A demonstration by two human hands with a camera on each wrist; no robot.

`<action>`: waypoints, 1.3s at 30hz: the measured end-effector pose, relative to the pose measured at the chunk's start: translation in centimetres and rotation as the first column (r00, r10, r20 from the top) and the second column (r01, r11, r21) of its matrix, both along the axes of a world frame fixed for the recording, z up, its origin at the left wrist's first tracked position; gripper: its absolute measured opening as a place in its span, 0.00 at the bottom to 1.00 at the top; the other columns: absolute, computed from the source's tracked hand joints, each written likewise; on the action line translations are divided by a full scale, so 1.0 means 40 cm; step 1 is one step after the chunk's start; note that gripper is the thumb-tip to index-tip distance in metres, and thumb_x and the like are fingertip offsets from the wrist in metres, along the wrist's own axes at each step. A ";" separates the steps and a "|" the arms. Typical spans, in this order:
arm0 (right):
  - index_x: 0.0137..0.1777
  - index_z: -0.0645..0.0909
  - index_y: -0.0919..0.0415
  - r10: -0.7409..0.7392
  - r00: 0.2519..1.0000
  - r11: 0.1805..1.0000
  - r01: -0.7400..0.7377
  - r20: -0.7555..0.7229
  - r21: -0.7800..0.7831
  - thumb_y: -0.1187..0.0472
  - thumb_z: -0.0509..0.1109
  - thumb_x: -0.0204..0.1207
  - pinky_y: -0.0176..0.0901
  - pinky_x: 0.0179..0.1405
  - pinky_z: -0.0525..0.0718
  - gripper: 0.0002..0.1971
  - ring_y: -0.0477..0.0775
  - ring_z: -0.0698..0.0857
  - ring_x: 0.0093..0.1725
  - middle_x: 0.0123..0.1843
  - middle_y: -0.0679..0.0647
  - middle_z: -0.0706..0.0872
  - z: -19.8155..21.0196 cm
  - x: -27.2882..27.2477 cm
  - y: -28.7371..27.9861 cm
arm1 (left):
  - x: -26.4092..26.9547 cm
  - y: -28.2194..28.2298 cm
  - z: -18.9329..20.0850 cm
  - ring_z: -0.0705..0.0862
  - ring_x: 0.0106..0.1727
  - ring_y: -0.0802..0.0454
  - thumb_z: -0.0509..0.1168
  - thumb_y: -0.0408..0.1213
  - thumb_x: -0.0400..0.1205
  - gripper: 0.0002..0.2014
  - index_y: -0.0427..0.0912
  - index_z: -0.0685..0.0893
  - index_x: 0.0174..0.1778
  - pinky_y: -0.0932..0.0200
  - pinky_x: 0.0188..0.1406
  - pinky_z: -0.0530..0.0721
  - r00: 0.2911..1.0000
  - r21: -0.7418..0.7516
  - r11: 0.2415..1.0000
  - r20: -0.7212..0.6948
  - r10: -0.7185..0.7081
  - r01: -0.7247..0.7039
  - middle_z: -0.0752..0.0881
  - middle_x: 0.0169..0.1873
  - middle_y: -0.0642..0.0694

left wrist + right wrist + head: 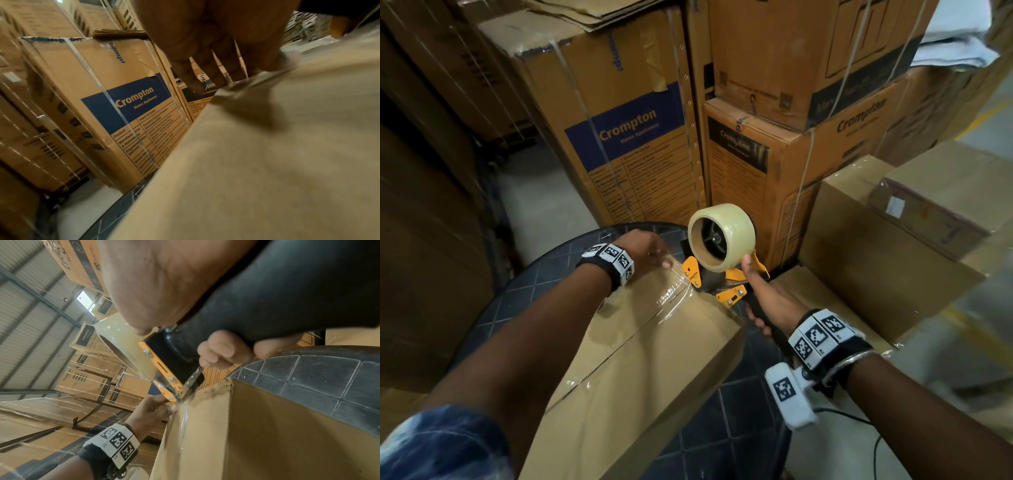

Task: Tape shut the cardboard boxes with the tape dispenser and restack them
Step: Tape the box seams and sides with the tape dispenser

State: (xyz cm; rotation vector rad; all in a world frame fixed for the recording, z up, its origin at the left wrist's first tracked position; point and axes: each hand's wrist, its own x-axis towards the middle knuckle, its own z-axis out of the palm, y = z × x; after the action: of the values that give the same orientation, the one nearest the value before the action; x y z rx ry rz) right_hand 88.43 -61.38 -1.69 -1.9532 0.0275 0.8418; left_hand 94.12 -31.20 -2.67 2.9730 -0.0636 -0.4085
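Worn equipment: my arms and wrists

My left wrist band (608,262) is black with a strip of white square-code tags; my right wrist band (825,337) matches it, with a thin silver bangle (859,358) behind and a white tagged camera block (789,394) trailing a black cable (866,421). My left sleeve (445,445) is mottled blue and white.

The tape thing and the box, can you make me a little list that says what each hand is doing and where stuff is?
box: plain cardboard box lying on a dark round table
tape dispenser: orange tape dispenser at the box's far end
right hand: right hand grips its black handle
left hand: left hand presses clear tape onto the box top
behind: stacked Crompton cartons
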 end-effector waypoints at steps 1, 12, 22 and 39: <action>0.30 0.77 0.59 -0.009 1.000 1.000 0.009 -0.001 0.001 0.10 0.42 0.66 0.45 0.29 0.76 0.49 0.51 0.74 0.22 0.24 0.53 0.75 0.003 -0.002 0.000 | -0.002 0.001 -0.001 0.83 0.63 0.51 0.72 0.54 0.78 0.18 0.56 0.85 0.63 0.51 0.63 0.80 1.000 0.006 1.000 -0.001 0.001 -0.001 0.86 0.62 0.55; 0.31 0.75 0.59 -0.016 0.999 1.000 0.016 -0.047 -0.010 0.10 0.41 0.66 0.44 0.30 0.75 0.49 0.50 0.72 0.22 0.23 0.52 0.74 0.014 -0.011 -0.015 | -0.005 -0.020 -0.023 0.82 0.66 0.46 0.69 0.54 0.80 0.20 0.59 0.81 0.69 0.42 0.64 0.81 0.998 0.065 0.996 -0.004 0.056 -0.056 0.84 0.66 0.51; 0.35 0.77 0.60 -0.025 0.999 0.999 0.025 -0.026 0.026 0.03 0.48 0.51 0.44 0.25 0.71 0.55 0.53 0.71 0.23 0.28 0.57 0.74 -0.025 -0.079 -0.127 | -0.013 -0.054 -0.001 0.83 0.63 0.42 0.72 0.47 0.80 0.17 0.56 0.83 0.65 0.42 0.66 0.80 0.995 0.032 0.996 -0.051 0.086 -0.084 0.85 0.64 0.45; 0.29 0.75 0.56 -0.042 0.997 0.999 0.041 -0.061 -0.023 0.02 0.46 0.45 0.42 0.26 0.71 0.53 0.51 0.70 0.21 0.24 0.53 0.73 -0.014 -0.084 -0.123 | -0.079 -0.141 -0.046 0.81 0.64 0.47 0.71 0.49 0.80 0.16 0.51 0.85 0.63 0.52 0.65 0.77 0.985 -0.107 0.980 0.046 -0.166 0.170 0.84 0.62 0.49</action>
State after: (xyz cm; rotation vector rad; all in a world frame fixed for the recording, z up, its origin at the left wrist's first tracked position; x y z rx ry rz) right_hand 85.07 -66.31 -2.24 -1.9399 0.1135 0.8768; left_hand 90.98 -36.82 -4.49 2.8754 -0.3320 -0.3573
